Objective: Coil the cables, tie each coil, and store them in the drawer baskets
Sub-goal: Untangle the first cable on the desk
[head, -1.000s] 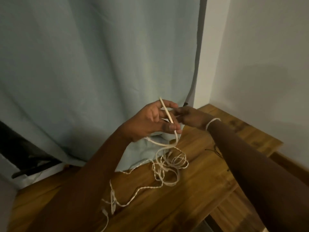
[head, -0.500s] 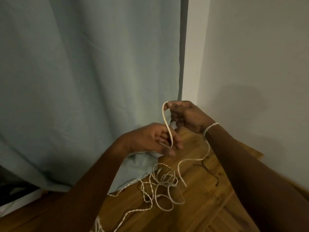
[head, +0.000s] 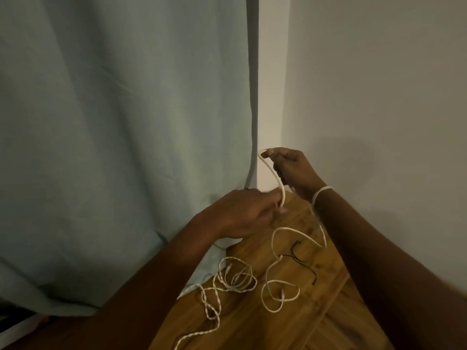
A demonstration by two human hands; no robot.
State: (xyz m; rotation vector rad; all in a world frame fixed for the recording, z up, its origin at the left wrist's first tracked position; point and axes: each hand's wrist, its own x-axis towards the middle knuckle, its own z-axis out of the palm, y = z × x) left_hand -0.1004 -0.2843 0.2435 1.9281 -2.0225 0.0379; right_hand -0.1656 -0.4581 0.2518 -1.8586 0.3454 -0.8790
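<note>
**Cable drawn into its first loop**

Cable (head: 274, 178) now spans a wider gap than a second ago: the right hand (head: 290, 170) has lifted toward 1 o'clock, fingertips pinching the top bend, while the left hand (head: 242, 213) curls its fingers round the lower end. This opens a loop, so coiling has only begun. The held span's long axis runs from 11 to 5 o'clock; the slack lies tangled on the wooden table (head: 316, 322).

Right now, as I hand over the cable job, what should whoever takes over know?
Right hand: raised, pinching the end of the smooth cream cable.
Left hand: grips the same cable lower down.
The rest trails in loose loops on the wooden tabletop, beside a twisted cream cord and a thin black tie.
Done: nothing coiled.
Left: coil, tie, store; no drawer baskets in view.
</note>
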